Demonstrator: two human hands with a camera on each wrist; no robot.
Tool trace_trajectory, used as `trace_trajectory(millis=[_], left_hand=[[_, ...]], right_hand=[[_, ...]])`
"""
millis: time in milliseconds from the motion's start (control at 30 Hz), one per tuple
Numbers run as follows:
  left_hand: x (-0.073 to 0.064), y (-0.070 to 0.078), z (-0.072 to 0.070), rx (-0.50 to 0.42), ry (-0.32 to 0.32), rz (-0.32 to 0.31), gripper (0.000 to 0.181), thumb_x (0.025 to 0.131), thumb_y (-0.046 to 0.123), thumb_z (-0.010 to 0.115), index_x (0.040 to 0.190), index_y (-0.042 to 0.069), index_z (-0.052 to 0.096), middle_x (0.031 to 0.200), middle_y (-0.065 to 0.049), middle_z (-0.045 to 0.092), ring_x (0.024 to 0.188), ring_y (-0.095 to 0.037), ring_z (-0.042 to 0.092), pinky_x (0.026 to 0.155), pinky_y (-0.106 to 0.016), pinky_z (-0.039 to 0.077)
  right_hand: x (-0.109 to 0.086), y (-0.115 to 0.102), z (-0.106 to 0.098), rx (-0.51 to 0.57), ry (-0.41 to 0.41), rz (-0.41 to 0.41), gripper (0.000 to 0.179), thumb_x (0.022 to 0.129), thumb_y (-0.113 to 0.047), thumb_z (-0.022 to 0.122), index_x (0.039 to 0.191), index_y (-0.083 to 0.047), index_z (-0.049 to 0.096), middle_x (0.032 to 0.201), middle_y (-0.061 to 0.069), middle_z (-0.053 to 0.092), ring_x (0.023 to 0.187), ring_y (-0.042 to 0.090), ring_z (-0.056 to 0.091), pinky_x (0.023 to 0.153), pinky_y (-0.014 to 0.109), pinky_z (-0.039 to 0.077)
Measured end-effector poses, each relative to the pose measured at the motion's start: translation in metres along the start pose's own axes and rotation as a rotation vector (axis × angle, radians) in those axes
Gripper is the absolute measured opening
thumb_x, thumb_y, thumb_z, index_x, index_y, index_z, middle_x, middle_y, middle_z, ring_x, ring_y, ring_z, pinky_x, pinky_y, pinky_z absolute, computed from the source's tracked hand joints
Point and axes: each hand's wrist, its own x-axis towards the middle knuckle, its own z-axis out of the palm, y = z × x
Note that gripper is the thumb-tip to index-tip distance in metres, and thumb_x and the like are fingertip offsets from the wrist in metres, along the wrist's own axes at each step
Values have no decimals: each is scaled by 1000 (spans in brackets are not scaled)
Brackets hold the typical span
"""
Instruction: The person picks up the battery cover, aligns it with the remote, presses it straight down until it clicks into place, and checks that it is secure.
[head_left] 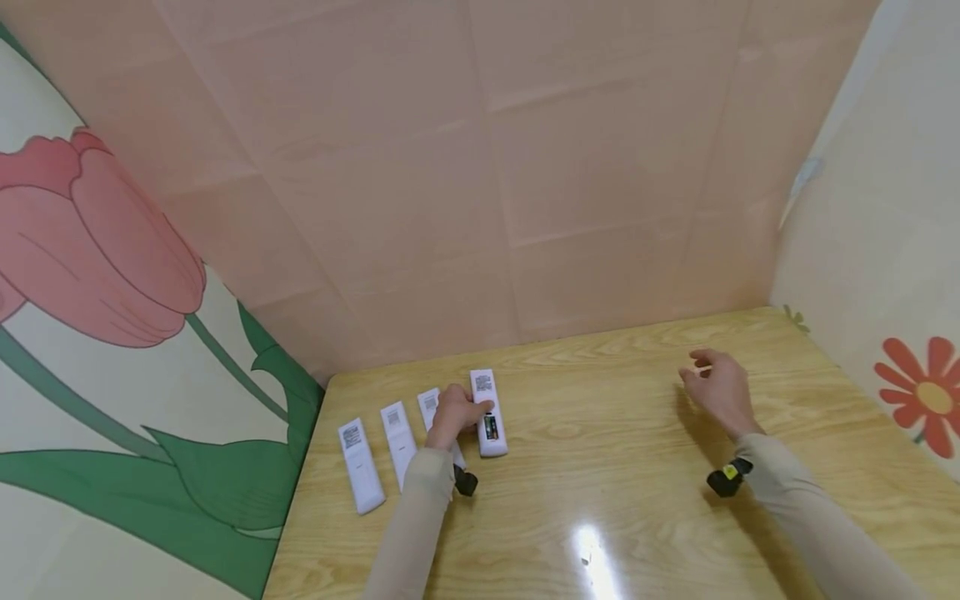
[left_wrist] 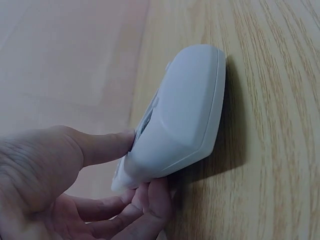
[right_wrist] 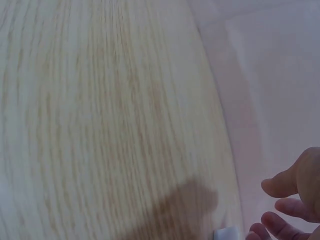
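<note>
A white remote control [head_left: 491,442] lies back side up on the table, its battery compartment uncovered and a dark battery showing inside. My left hand [head_left: 455,412] grips it; the thumb presses at the compartment's edge while the other fingers curl at its side and lower edge, as the left wrist view of the remote [left_wrist: 185,100] shows. Over the right part of the table hovers my right hand [head_left: 716,387], fingers loosely curled around nothing. In the right wrist view, its fingertips [right_wrist: 274,186] show at the lower right.
Left of the held remote are three more white remotes, back side up: the leftmost [head_left: 362,475], the middle one [head_left: 397,429] and one [head_left: 427,400] partly covered by my left hand. The wooden table [head_left: 600,433] meets a pink-covered wall [head_left: 600,208] behind and printed side panels.
</note>
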Motion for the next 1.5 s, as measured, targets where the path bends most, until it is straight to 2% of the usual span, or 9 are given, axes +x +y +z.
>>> trace_trajectory(millis=[167,267,467,567,700,867,1133,1367,1500], left_hand=[[1,-1,1,-25,-12,-8,35,92,31,86,78,10,61,75,-4,66,59,-14,60,53,-27,49],[1,-2,1,-39,-4,4,36,91,30,87,80,9,59,76,-4,65,59,-15,61,53,-27,50],[0,-1,0,-55,5,1,33,90,29,87,89,5,64,82,-7,68,64,-19,67,58,-31,57],[0,0,0,-55,0,-4,32,91,29,87,90,4,68,83,-8,71,66,-20,69,60,-32,59],[2,-1,0,-70,-9,-1,32,91,29,87,91,3,69,84,-8,71,67,-20,71,61,-32,61],[4,-3,1,-95,-23,10,31,90,28,88,85,5,69,82,-8,73,66,-20,73,62,-33,63],[2,-2,-2,-99,-37,10,30,92,28,86,88,4,67,87,-9,72,71,-22,76,66,-34,65],[3,-4,-1,-137,-68,23,34,95,22,79,110,-3,63,104,-16,69,74,-21,74,70,-33,66],[2,-6,0,-134,-57,33,36,96,23,78,113,-3,62,106,-17,69,74,-21,74,70,-33,65]], right_hand=[[1,10,0,-24,22,8,42,98,-11,69,132,13,64,120,38,63,103,52,63,77,48,53],[1,15,0,-39,45,8,41,96,-10,70,129,13,66,118,39,62,101,53,63,76,49,52],[2,22,-1,-56,67,3,39,94,-8,67,126,14,67,119,45,60,104,59,60,84,62,50],[3,24,-1,-67,74,-5,39,91,-5,66,124,14,68,115,45,62,98,55,61,77,56,51],[5,28,-4,-61,59,-14,41,86,-1,67,124,15,68,109,45,65,88,48,65,64,36,49],[6,37,-7,-30,5,-6,44,86,1,67,126,18,64,108,46,67,92,51,71,59,22,48],[6,47,-7,-47,-54,31,45,89,-3,70,127,18,62,110,41,68,95,50,69,64,24,47],[6,44,-10,-38,-62,37,45,91,-5,72,128,18,62,109,39,68,94,47,68,64,22,46],[5,42,-9,-42,-72,47,45,92,-7,73,129,16,62,109,38,69,94,47,68,65,25,48]])
